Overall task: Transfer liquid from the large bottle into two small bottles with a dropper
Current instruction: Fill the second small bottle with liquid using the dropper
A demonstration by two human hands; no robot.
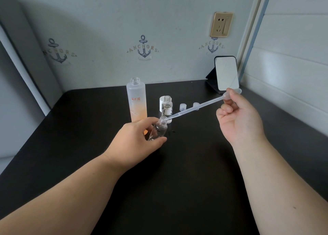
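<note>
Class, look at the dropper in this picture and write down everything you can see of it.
The dropper is one piece of clear, soft-looking plastic: a long thin stem that widens into a bulb at the far end. It lies slanted in the air, bulb high on the right, tip low on the left. The right hand pinches the bulb. The tip sits at the open mouth of the small bottle, which the left hand holds tilted. Whether liquid remains in the stem cannot be told.

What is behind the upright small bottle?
A white cap stands right behind the upright small bottle, showing at its left. The bottle covers the cap's right side.
</note>
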